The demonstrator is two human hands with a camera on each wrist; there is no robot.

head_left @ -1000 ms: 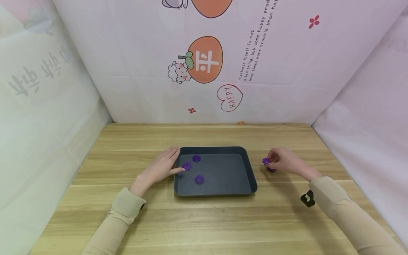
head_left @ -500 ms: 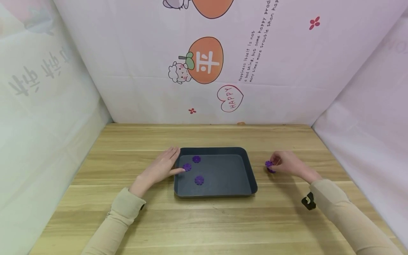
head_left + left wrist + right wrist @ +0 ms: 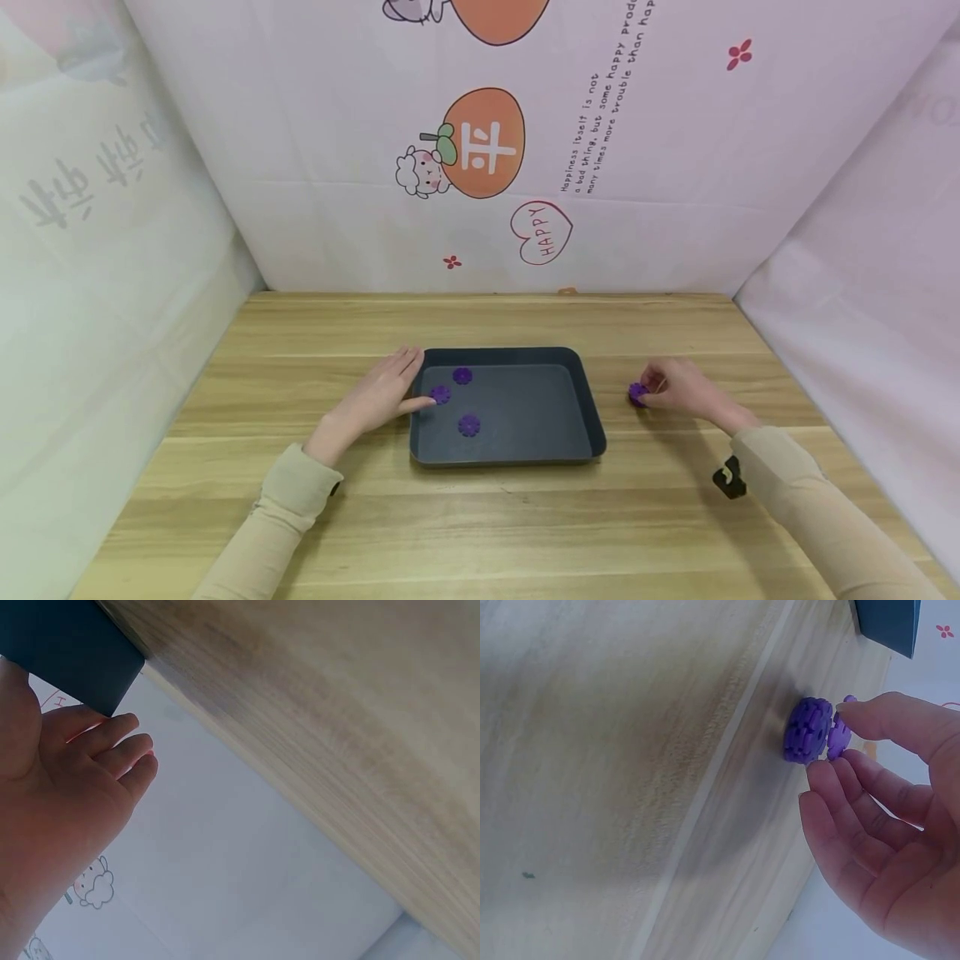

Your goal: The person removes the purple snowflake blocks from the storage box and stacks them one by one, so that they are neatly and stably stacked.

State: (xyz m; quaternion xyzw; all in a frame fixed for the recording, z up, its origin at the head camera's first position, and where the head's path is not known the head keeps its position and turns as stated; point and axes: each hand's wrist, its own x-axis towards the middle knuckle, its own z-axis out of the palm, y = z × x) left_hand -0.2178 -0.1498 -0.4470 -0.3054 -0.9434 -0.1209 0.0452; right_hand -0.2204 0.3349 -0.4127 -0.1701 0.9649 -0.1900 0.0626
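My left hand (image 3: 377, 392) rests on the left rim of a dark grey tray (image 3: 528, 412), fingers straight and thumb reaching inside. Three purple notched discs lie in the tray's left half: a back disc (image 3: 462, 376), a disc (image 3: 442, 392) by the thumb tip, and a front disc (image 3: 468, 426). To the right of the tray, my right hand (image 3: 686, 392) pinches a purple notched disc (image 3: 841, 738) between thumb and fingers. Just beneath it a small stack of purple notched discs (image 3: 805, 732) stands on the table; a narrow gap shows between them in the right wrist view.
The wooden table (image 3: 480, 533) ends at a printed white cloth wall (image 3: 337, 167) at the back. White cloth also hangs along the left and right sides. Dark bands sit at both wrists.
My right hand has moved down and slightly right, bringing the pinched disc over the stack. The left hand and the tray have stayed in place.
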